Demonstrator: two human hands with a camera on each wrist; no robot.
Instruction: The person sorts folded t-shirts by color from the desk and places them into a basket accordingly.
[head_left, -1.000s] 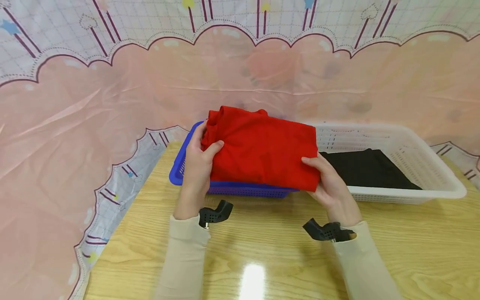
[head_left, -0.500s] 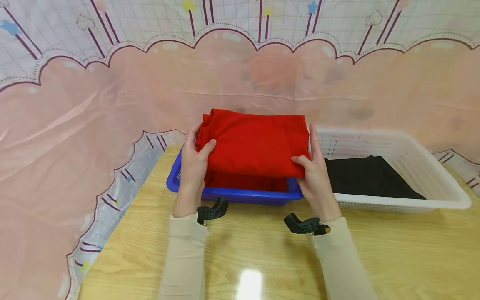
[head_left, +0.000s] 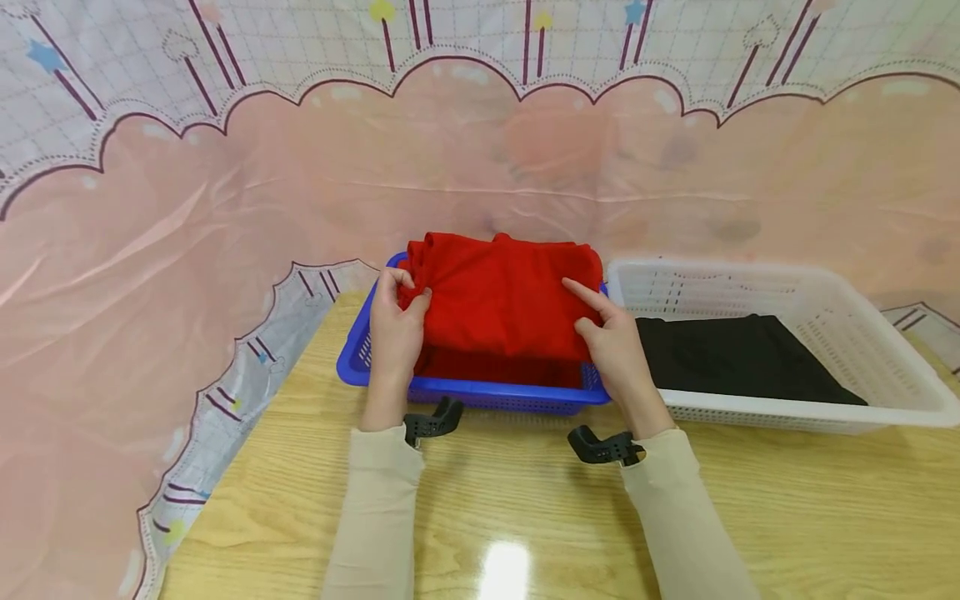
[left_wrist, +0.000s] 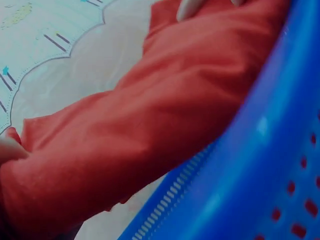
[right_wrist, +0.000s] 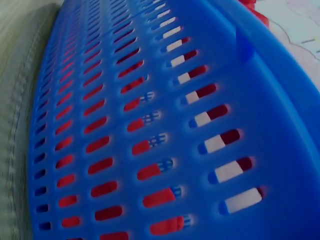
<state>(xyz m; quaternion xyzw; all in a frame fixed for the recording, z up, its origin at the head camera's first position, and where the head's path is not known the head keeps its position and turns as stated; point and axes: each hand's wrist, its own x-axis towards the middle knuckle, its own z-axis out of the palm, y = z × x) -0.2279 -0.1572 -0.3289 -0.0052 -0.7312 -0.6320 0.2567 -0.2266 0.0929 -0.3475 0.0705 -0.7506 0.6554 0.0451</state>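
Observation:
In the head view, a folded red cloth lies tilted over the blue basket, its back edge rising above the rim. My left hand pinches its left end, with the thumb on top and the index finger curled. At the right end, my right hand rests its thumb and straight index finger on the cloth; its other fingers are hidden. More red fabric shows inside the basket, under the cloth. The left wrist view shows the cloth beside the blue rim; the right wrist view shows the slotted basket wall.
Right of the blue basket stands a white basket with a folded black cloth in it. Both baskets are on a wooden table. A patterned pink and white curtain hangs behind and to the left.
The cloth has come down and left from in front of the blue basket to over it. My right hand has moved left, and its index finger has shifted onto the cloth's upper face.

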